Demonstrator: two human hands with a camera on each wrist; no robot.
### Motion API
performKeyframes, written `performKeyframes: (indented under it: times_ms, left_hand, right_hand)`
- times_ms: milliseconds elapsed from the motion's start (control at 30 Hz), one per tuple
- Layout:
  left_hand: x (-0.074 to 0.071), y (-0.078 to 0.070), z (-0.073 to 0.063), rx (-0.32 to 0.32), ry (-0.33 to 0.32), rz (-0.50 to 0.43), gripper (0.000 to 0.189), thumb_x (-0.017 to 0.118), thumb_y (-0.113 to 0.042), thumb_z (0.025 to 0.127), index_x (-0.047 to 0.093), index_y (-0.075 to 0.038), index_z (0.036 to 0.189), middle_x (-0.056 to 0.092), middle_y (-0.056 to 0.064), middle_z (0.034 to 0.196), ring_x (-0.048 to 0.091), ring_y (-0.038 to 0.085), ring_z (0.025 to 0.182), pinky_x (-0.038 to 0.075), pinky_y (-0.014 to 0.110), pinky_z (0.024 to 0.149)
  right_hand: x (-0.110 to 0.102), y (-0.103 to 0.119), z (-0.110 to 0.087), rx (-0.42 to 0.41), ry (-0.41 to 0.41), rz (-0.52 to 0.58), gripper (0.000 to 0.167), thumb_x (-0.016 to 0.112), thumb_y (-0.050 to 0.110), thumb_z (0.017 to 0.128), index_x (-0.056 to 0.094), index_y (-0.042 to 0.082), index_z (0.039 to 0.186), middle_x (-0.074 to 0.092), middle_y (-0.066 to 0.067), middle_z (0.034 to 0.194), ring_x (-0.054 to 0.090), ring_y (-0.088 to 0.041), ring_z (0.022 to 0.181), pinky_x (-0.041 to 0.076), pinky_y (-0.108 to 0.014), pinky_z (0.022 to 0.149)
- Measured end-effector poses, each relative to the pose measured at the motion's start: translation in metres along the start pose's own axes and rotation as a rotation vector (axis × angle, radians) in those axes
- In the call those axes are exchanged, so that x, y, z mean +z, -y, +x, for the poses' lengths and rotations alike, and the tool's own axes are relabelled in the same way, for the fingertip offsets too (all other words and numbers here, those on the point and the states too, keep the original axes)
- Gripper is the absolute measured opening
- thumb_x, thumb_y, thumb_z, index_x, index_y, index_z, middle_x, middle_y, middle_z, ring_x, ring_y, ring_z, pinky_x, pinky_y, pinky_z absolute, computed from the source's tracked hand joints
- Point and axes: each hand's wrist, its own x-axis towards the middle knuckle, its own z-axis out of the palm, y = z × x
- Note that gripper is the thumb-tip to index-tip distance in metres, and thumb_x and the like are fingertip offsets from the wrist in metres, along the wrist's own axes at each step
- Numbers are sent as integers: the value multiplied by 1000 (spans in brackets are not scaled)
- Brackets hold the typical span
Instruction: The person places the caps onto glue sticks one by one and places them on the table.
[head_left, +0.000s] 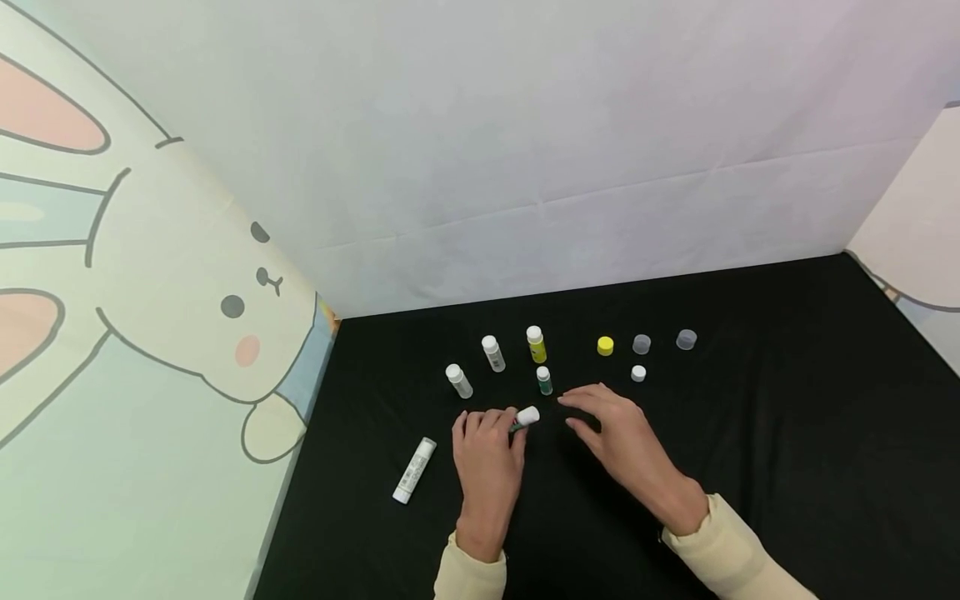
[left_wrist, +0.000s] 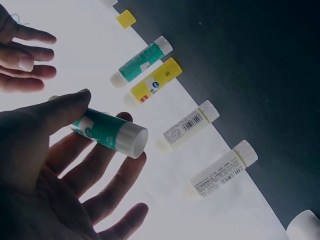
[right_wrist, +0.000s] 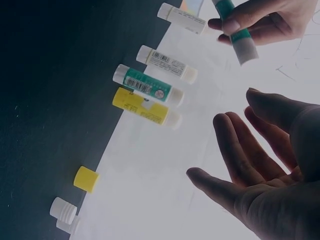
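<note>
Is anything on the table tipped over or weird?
One white tube lies flat, left of the left hand, which looks odd because four other tubes on the table stand upright. Nothing looks spilled.

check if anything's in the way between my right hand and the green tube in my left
Nothing visible: in the head view only black cloth shows between the right hand and the green tube in the left hand. Another green tube stands just beyond that gap.

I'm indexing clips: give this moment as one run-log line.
left hand: holds green stick | right hand: empty | yellow stick: upright | yellow cap: on cloth
</note>
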Motion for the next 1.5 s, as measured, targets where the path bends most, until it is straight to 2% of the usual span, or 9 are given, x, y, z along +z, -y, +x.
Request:
performKeyframes:
  times_ms: [533, 867, 1300, 1500]
  left_hand:
    - [-3, 17, -2, -44, -5, 35, 26, 92, -21, 82, 83, -11, 104, 77, 2, 97, 68, 26, 90, 53, 51, 98]
    - [-6, 25, -3, -91, 33, 17, 25, 92, -16, 82, 82, -9, 104, 74, 5, 96, 68, 29, 90, 52, 54, 99]
    - [-7, 38, -6, -142, 76, 59, 24, 90, -17, 83, 83, -8, 104, 73, 7, 94, 68, 31, 88, 51, 54, 98]
    - [-8, 44, -7, -160, 87, 56, 22, 90, -16, 83, 82, -8, 102, 73, 8, 93, 68, 32, 87, 51, 56, 98]
  right_hand:
    - [-1, -6, -2, -20, -54, -13, 35, 87, -8, 79, 79, 6, 110, 77, -6, 114, 75, -24, 104, 50, -60, 108]
    - [-5, -11, -2, 6, -51, -23, 33, 86, -8, 81, 79, 6, 110, 77, -6, 114, 75, -25, 105, 49, -61, 108]
    - [-10, -15, -3, 29, -54, -40, 31, 85, -8, 82, 79, 5, 110, 77, -8, 115, 75, -27, 107, 49, -60, 108]
    - [-12, -18, -2, 37, -55, -48, 31, 85, -7, 82, 79, 6, 110, 76, -8, 116, 74, -26, 105, 57, -54, 99]
